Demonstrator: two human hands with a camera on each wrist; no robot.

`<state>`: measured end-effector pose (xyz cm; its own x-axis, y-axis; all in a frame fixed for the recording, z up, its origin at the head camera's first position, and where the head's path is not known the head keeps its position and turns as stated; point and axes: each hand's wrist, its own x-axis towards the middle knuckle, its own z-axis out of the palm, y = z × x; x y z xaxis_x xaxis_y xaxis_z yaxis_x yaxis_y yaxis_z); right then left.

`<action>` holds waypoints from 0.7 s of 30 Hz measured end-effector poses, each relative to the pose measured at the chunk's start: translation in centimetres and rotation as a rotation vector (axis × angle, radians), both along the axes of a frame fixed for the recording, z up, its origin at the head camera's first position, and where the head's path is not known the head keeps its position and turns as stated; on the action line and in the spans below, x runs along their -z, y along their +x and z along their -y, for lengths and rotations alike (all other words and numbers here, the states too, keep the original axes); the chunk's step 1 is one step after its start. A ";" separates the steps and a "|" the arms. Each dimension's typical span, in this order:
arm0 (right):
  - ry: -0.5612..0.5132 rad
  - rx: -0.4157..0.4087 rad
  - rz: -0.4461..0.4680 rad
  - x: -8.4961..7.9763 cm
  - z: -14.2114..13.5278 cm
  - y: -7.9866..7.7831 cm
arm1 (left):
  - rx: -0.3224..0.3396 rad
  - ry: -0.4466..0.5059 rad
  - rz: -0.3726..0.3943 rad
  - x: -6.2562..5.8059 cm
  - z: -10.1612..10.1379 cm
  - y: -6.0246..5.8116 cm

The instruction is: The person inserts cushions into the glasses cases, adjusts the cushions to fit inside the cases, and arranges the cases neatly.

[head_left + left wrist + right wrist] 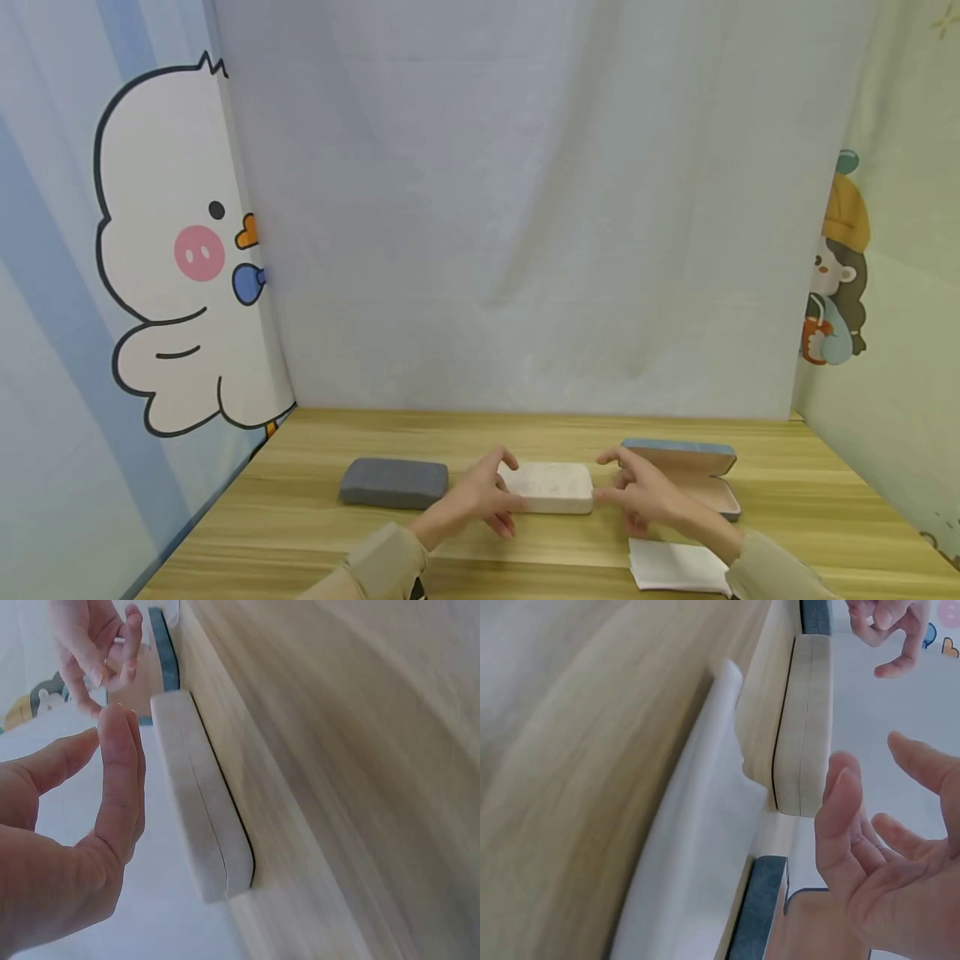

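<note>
A closed, cream-white glasses case (pixel 555 489) lies on the wooden table between both hands; its lid seam shows along the side of the case (pixel 199 802) in the left wrist view. My left hand (pixel 476 497) hovers by its left end, thumb and fingers spread in a loose curve with nothing between them. By the right end is my right hand (pixel 643 493), its fingers also parted and holding nothing. In the right wrist view the right hand (pixel 892 862) stands off from the case (pixel 804 727).
Left of the hands sits a closed grey glasses case (pixel 393 483). A blue glasses case (pixel 678 447) with a pinkish lining stands open behind the right hand. Folded white sheets (pixel 675 567) lie below the right forearm. A pale curtain (pixel 525 208) hangs behind the table.
</note>
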<state>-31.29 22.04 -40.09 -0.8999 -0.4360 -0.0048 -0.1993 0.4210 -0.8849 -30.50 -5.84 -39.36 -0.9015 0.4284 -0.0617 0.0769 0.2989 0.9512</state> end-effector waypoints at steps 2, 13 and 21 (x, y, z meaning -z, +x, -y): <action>0.005 0.004 0.000 -0.1 -0.4 0.4 | 0.013 0.031 0.023 0.1 -0.5 0.4; 0.000 0.023 -0.006 0.0 -3.8 2.2 | 0.036 0.075 0.092 1.2 -3.8 2.5; 0.006 0.017 -0.006 0.7 -5.9 3.3 | 0.076 0.129 0.125 1.8 -6.0 3.5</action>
